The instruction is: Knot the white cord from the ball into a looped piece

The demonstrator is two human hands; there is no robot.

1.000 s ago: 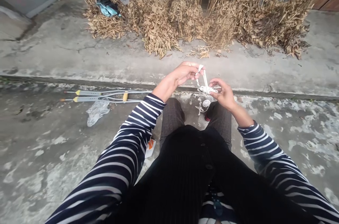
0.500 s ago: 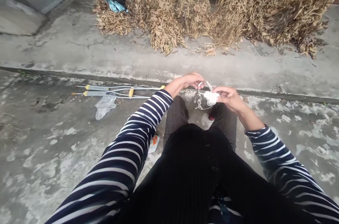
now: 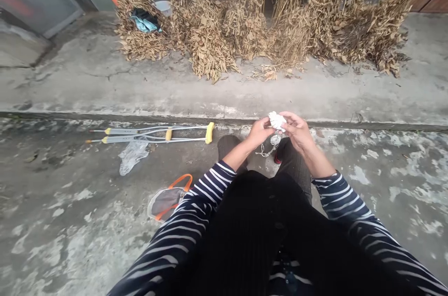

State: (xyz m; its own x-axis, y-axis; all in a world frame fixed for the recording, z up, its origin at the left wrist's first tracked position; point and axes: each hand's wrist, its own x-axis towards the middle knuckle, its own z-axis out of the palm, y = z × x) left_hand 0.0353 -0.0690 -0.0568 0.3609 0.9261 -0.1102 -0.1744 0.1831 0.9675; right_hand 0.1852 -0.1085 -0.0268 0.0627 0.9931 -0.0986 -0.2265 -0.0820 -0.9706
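Note:
I sit on the concrete ground with both arms in striped sleeves stretched over my knees. My left hand (image 3: 259, 131) and my right hand (image 3: 297, 131) meet around a small white bundle of cord (image 3: 277, 120), fingers of both curled on it. A loose tail of the cord (image 3: 268, 150) hangs below the hands, with a small loop or coil just under them. The palms are turned away, so how the cord runs through the fingers is hidden.
A pair of crutches (image 3: 150, 135) lies on the ground to the left, with a crumpled clear plastic bag (image 3: 132, 156) beside it. An orange-handled bag (image 3: 168, 200) rests by my left side. Bundles of dried leafy stalks (image 3: 259, 30) stand along the raised step (image 3: 210, 114) ahead.
My left hand has drawn in from an extended pull and joined the right hand at the cord, which is now gathered into a bundle. My arm shifted, uncovering the orange-handled bag.

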